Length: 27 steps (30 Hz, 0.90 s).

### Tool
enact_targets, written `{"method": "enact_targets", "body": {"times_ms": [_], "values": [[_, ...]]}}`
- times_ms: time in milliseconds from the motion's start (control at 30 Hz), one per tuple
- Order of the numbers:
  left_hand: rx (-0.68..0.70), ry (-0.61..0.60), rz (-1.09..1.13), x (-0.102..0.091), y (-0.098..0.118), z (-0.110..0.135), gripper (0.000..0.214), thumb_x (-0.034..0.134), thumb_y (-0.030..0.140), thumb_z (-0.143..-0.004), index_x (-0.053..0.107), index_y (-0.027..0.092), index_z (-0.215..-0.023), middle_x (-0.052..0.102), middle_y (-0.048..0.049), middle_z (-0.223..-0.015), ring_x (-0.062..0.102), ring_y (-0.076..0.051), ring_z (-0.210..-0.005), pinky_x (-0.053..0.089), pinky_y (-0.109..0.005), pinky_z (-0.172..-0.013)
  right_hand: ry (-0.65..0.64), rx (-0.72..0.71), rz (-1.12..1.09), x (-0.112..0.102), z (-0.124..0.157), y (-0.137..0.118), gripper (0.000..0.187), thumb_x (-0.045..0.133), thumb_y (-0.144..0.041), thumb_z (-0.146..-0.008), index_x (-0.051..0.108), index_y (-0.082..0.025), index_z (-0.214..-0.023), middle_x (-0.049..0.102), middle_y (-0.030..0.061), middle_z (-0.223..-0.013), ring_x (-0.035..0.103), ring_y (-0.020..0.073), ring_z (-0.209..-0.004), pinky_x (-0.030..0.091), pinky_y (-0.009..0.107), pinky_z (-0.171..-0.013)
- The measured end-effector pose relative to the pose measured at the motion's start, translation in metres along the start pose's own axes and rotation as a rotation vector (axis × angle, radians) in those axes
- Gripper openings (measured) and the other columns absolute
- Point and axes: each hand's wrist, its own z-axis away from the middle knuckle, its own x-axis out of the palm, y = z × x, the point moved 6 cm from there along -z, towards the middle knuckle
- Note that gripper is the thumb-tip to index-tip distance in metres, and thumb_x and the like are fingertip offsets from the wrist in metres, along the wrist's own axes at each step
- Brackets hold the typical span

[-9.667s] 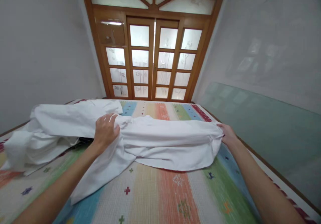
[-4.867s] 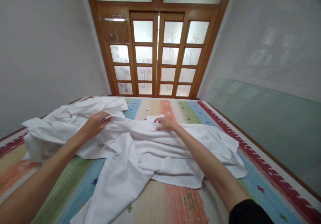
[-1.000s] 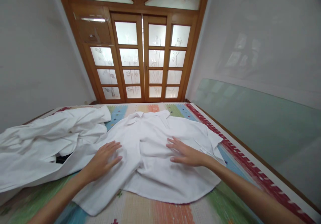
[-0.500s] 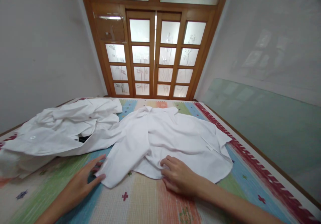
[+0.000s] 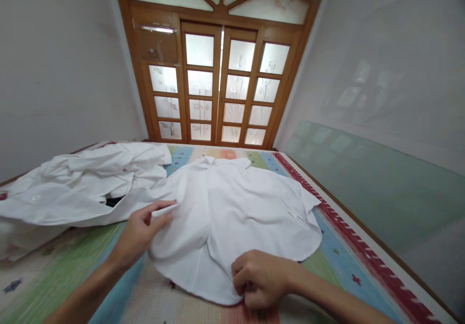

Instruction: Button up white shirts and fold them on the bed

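Note:
A white shirt (image 5: 232,203) lies spread over the striped cloth, its collar toward the far end and its rounded hem toward me. My right hand (image 5: 259,278) is closed on the hem at the near edge, fingers curled in a pinch. At the shirt's left edge, my left hand (image 5: 145,227) has its thumb and index finger stretched out and apart. Those fingertips overlap the fabric; blur hides how firmly they touch. Just beyond this hand, a heap of white garments (image 5: 87,174) meets the shirt's left side.
The striped, patterned cloth (image 5: 83,256) covers the surface under the garments. Wooden doors with glass panes (image 5: 218,86) stand at the far end. A grey wall (image 5: 54,72) rises on the left, and a pale green panel (image 5: 363,164) runs along the right wall.
My right hand has drawn the hem toward me, so the near part of the shirt is spread wider. My left hand has moved up and right onto the shirt's left edge. The view has shifted slightly.

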Motion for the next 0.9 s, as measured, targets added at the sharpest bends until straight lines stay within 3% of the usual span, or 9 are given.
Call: {"method": "enact_targets", "body": {"times_ms": [133, 233, 300, 400, 467, 533, 633, 767, 900], "values": [[0.230, -0.399, 0.012, 0.074, 0.041, 0.025, 0.021, 0.061, 0.034, -0.079, 0.074, 0.022, -0.091, 0.071, -0.0057, -0.095, 0.063, -0.023, -0.092, 0.049, -0.029, -0.082, -0.094, 0.027, -0.176, 0.003, 0.008, -0.002, 0.014, 0.061, -0.015, -0.068, 0.069, -0.020, -0.078, 0.063, -0.0025, -0.073, 0.052, 0.0116, -0.063, 0.039, 0.021, -0.061], [0.372, -0.671, -0.076, 0.117, 0.045, 0.052, 0.027, 0.053, 0.016, -0.078, 0.072, 0.022, -0.097, 0.071, -0.0046, -0.094, 0.064, -0.019, -0.089, 0.048, -0.028, -0.083, -0.038, 0.110, -0.279, -0.010, 0.011, 0.006, 0.017, 0.061, -0.015, -0.067, 0.071, -0.018, -0.081, 0.065, -0.0025, -0.071, 0.054, 0.0115, -0.062, 0.041, 0.021, -0.061], [0.422, -0.810, -0.138, 0.131, 0.037, 0.068, 0.036, 0.050, 0.014, -0.079, 0.069, 0.025, -0.107, 0.071, -0.0043, -0.100, 0.064, -0.019, -0.094, 0.048, -0.029, -0.087, 0.052, 0.206, -0.388, -0.021, 0.010, 0.017, 0.014, 0.058, -0.019, -0.073, 0.071, -0.017, -0.077, 0.064, -0.0018, -0.067, 0.055, 0.0113, -0.059, 0.041, 0.021, -0.058], [0.482, -0.901, -0.213, 0.128, 0.022, 0.085, 0.050, 0.057, 0.020, -0.079, 0.058, 0.029, -0.128, 0.065, -0.0057, -0.122, 0.058, -0.024, -0.113, 0.043, -0.037, -0.101, 0.248, 0.450, -0.610, -0.031, 0.011, 0.042, 0.037, 0.042, -0.032, -0.089, 0.064, -0.014, -0.065, 0.058, 0.0005, -0.055, 0.052, 0.0111, -0.048, 0.041, 0.021, -0.049], [0.524, -0.869, -0.248, 0.115, 0.013, 0.091, 0.069, 0.065, 0.023, -0.072, 0.048, 0.031, -0.138, 0.055, -0.0068, -0.137, 0.047, -0.030, -0.128, 0.034, -0.045, -0.110, 0.340, 0.597, -0.703, -0.031, 0.011, 0.058, 0.046, 0.036, -0.040, -0.093, 0.058, -0.015, -0.062, 0.056, 0.0006, -0.051, 0.049, 0.0105, -0.041, 0.039, 0.021, -0.042], [0.527, -0.802, -0.269, 0.097, 0.001, 0.093, 0.084, 0.071, 0.023, -0.066, 0.040, 0.033, -0.144, 0.044, -0.0061, -0.148, 0.036, -0.035, -0.137, 0.024, -0.052, -0.115, 0.374, 0.669, -0.750, -0.028, 0.009, 0.068, 0.040, 0.040, -0.045, -0.092, 0.056, -0.016, -0.069, 0.059, 0.0007, -0.057, 0.050, 0.0098, -0.039, 0.038, 0.021, -0.038], [0.409, -0.663, -0.256, 0.070, -0.023, 0.086, 0.084, 0.072, 0.027, -0.066, 0.041, 0.035, -0.143, 0.037, -0.0052, -0.152, 0.030, -0.036, -0.140, 0.020, -0.056, -0.116, 0.394, 0.698, -0.761, -0.027, 0.003, 0.075, 0.027, 0.047, -0.044, -0.089, 0.053, -0.018, -0.085, 0.066, 0.0016, -0.076, 0.054, 0.0088, -0.041, 0.037, 0.019, -0.036], [0.013, -0.377, -0.041, 0.046, -0.060, 0.057, 0.053, 0.062, 0.038, -0.077, 0.056, 0.024, -0.128, 0.053, -0.0124, -0.137, 0.053, -0.032, -0.122, 0.040, -0.052, -0.105, 0.381, 0.677, -0.596, -0.032, -0.007, 0.074, 0.021, 0.059, -0.032, -0.083, 0.051, -0.019, -0.098, 0.065, -0.0004, -0.080, 0.052, 0.0069, -0.042, 0.036, 0.019, -0.040], [-0.432, -0.226, 0.382, 0.052, -0.084, 0.034, 0.047, 0.068, 0.035, -0.073, 0.057, 0.018, -0.116, 0.057, -0.0160, -0.130, 0.067, -0.025, -0.097, 0.055, -0.042, -0.087, 0.406, 0.626, -0.351, -0.033, -0.014, 0.069, 0.038, 0.066, -0.024, -0.076, 0.050, -0.019, -0.110, 0.062, -0.0025, -0.077, 0.054, 0.0109, -0.059, 0.039, 0.022, -0.058]]}}
